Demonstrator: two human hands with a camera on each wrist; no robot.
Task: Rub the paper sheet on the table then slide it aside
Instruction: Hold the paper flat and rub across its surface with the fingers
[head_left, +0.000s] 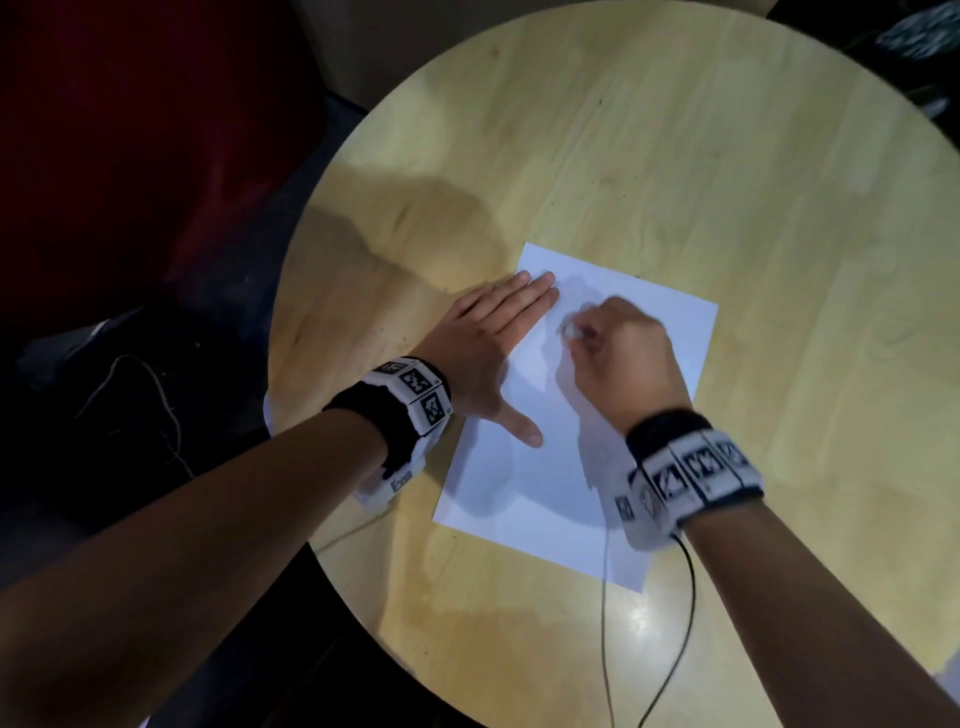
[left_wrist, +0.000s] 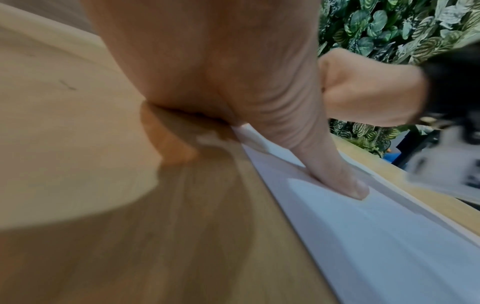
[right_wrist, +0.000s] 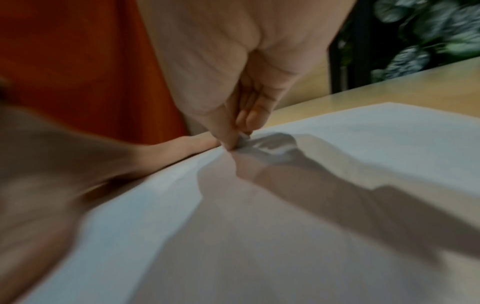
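A white paper sheet (head_left: 530, 499) lies on the round wooden table (head_left: 623, 130), a little left of its middle. My left hand (head_left: 483, 348) rests flat across the sheet's left edge, fingers straight and together. Its spread thumb (left_wrist: 337, 174) presses on the paper (left_wrist: 389, 236). My right hand (head_left: 623, 358) is curled over the upper part of the sheet. Its fingertips pinch a small pale eraser-like piece (head_left: 569, 330) against the paper (right_wrist: 259, 246). The same piece (right_wrist: 244, 139) shows in the right wrist view, blurred with motion.
A thin black cable (head_left: 680, 623) runs from my right wrist across the table's near side. The table's left rim (head_left: 291, 291) lies close to my left wrist, with dark floor and loose cords (head_left: 156, 400) beyond. Bare wood surrounds the sheet at the far side and right.
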